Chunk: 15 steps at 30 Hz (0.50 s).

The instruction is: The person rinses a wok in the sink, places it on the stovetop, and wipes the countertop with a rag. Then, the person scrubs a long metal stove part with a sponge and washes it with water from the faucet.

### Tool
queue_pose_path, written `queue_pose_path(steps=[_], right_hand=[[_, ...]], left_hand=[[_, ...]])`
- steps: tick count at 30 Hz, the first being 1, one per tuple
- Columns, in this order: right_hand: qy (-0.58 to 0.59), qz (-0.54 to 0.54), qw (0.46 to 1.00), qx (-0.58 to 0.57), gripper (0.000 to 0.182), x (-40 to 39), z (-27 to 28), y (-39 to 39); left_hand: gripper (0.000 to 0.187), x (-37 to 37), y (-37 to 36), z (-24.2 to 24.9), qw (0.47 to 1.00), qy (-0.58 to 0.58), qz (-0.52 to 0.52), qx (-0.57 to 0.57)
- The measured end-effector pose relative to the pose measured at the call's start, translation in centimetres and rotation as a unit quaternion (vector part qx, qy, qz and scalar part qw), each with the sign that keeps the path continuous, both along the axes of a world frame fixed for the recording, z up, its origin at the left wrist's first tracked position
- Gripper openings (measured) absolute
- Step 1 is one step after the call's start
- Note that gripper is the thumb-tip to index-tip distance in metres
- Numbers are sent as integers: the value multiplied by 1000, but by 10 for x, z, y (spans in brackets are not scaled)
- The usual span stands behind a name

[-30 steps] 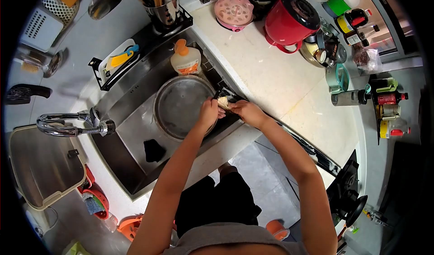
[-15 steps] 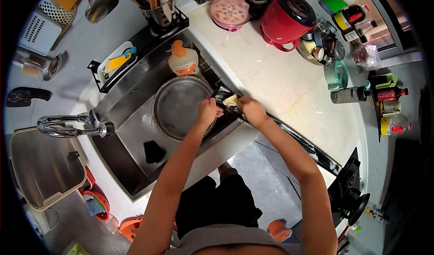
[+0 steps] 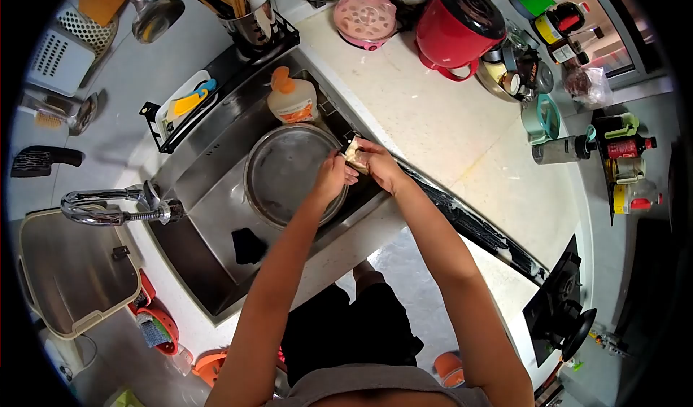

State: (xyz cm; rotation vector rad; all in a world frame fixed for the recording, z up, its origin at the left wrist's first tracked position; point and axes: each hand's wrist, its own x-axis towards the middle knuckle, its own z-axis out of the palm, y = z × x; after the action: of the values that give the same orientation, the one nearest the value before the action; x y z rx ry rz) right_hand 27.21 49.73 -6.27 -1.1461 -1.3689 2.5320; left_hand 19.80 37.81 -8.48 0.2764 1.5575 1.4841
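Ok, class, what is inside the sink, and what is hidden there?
The sink holds a round metal vessel, a pump bottle and a black item. Whatever lies beneath the vessel is covered; the left hand hides part of its rim.

A long, foam-streaked black strip point(image 3: 469, 221) is being gripped near one end by the left hand point(image 3: 332, 177) over a stainless-steel sink point(image 3: 209, 208), its length stretching along the counter point(image 3: 447, 129) toward a black stove point(image 3: 554, 295). A pale yellow cloth or sponge point(image 3: 354, 154) is being held against the strip by the right hand point(image 3: 379, 164). In the sink, a round metal pan point(image 3: 287, 172) is standing between an orange-topped pump bottle point(image 3: 291, 104) and a black item point(image 3: 249, 246).
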Motion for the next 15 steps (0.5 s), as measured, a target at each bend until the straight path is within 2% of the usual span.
queue_pose_path(steps=[4, 6, 10, 13, 14, 15], right_hand=[[-20, 27, 998, 59, 33, 0, 18, -4], [-16, 92, 988, 125, 30, -1, 6, -1], [14, 206, 936, 285, 24, 2, -11, 8], [-51, 241, 897, 366, 21, 1, -4, 12], [-62, 198, 904, 373, 19, -2, -17, 10], [-69, 162, 928, 328, 18, -5, -8, 6]], left_hand=[[34, 0, 2, -11, 999, -25, 17, 21], [33, -3, 3, -13, 1000, -18, 3, 18], [32, -2, -1, -13, 1000, -21, -5, 16], [33, 0, -1, -12, 999, -33, -16, 5], [33, 2, 0, -10, 999, -30, -10, 2], [33, 2, 1, -7, 1000, -29, -5, 0]])
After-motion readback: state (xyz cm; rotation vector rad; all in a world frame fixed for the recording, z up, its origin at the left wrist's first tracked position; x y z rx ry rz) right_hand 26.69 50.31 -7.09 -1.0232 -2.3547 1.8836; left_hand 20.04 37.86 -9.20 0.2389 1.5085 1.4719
